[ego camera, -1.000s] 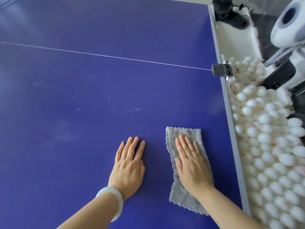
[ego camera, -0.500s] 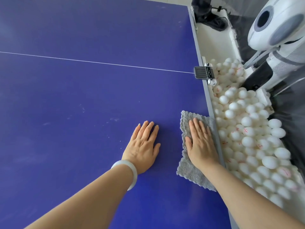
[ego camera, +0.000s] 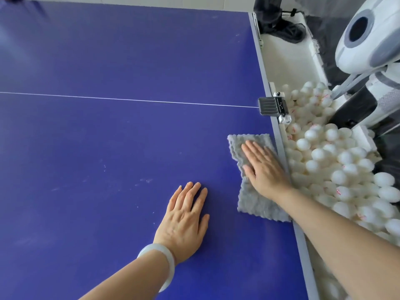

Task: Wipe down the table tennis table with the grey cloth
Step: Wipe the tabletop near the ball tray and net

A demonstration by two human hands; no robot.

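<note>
The blue table tennis table (ego camera: 112,137) fills most of the view, with a thin white line running across it. A grey cloth (ego camera: 255,204) lies flat near the table's right edge. My right hand (ego camera: 263,169) presses flat on the cloth with straight fingers. My left hand (ego camera: 186,217) rests flat on the bare blue surface to the left of the cloth, a pale bangle on its wrist. Faint dusty smudges show on the surface left of my left hand.
Beyond the grey right edge (ego camera: 281,148) lies a tray of several white balls (ego camera: 337,165). A black clamp (ego camera: 271,106) sits on the edge at the white line. A white and grey ball machine (ego camera: 368,42) stands at the far right.
My right hand has pushed the cloth to the right and forward, up to the table's edge. My left hand has shifted right along the surface with it.
</note>
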